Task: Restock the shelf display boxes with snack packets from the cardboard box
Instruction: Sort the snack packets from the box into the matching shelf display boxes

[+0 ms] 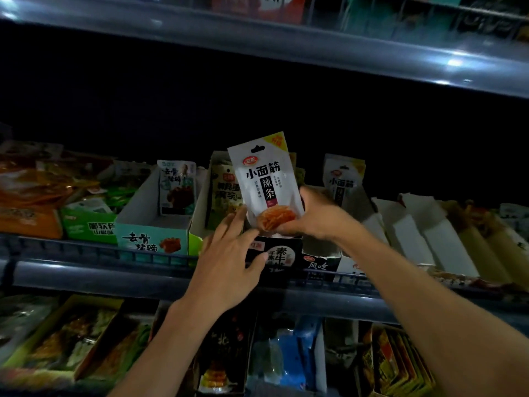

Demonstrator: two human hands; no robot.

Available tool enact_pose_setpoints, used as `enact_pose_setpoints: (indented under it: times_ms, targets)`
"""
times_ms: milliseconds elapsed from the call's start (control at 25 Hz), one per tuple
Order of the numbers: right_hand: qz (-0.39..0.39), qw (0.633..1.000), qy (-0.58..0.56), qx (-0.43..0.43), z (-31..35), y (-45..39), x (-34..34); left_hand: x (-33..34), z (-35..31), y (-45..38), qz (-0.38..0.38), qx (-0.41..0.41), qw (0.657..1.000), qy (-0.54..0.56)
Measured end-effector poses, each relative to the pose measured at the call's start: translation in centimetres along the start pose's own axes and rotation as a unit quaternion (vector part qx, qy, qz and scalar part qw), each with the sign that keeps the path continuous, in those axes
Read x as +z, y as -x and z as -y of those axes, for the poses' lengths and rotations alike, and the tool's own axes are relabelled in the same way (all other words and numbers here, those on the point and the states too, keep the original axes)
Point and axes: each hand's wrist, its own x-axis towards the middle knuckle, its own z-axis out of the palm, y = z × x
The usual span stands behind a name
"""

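Head view, looking into a dim shop shelf: the right hand (315, 214) grips a white glossy snack packet with black Chinese lettering and an orange picture at its foot (267, 181), fingers curled round the packet's lower right edge, thumb across the bottom. The packet stands upright, tilted a little toward 11 o'clock, just above a black cardboard display box with white brush lettering (279, 253) on the middle shelf. Whether the packet's lower edge touches that box cannot be told — the hand hides it.

The left hand (229, 263) lies at 7 o'clock from the packet, fingers straight and slightly spread; its fingertips (239, 217) reach the packet's lower left edge, and the thumb rests against the black box's front.

At 9 o'clock from the packet stands a teal-and-white open display box (148, 233) with a single pale packet showing a dark red picture (177, 190) upright at its back. Between that box and the held packet sits a green-and-white packet (223, 193), upright. At 3 o'clock a second white packet of the same kind (343, 179) stands in another box, behind the right hand. Further at 3 o'clock lie folded white cardboard flaps (415, 233). A grey metal shelf rail (100, 275) runs across beneath the boxes — blurred packets fill the shelf below.
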Motion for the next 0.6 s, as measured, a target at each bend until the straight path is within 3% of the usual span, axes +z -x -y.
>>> enact_pose_setpoints:
  times_ms: [120, 200, 400, 480, 600]
  targets:
    - [0.031, 0.998, 0.047, -0.02, -0.4, -0.7, 1.3, 0.0, -0.1, 0.1, 0.005, -0.007, 1.0, 0.006]
    - [0.075, 0.997, -0.023, -0.001, -0.7, -1.0, 0.9, -0.1, 0.0, 0.1, 0.011, -0.011, 1.0, 0.021]
    - [-0.043, 0.99, -0.131, -0.014, -1.0, -0.8, 0.0, 0.1, 0.0, 0.1, 0.013, -0.006, 1.0, 0.016]
    - [-0.037, 0.985, -0.169, 0.005, -0.9, -0.5, 0.3, 0.2, 0.1, 0.0, 0.011, 0.0, 1.0, 0.029]
    - [-0.003, 0.994, -0.105, 0.016, -1.3, 0.2, 0.1, 0.4, 0.1, -0.1, 0.014, 0.004, 1.0, 0.022]
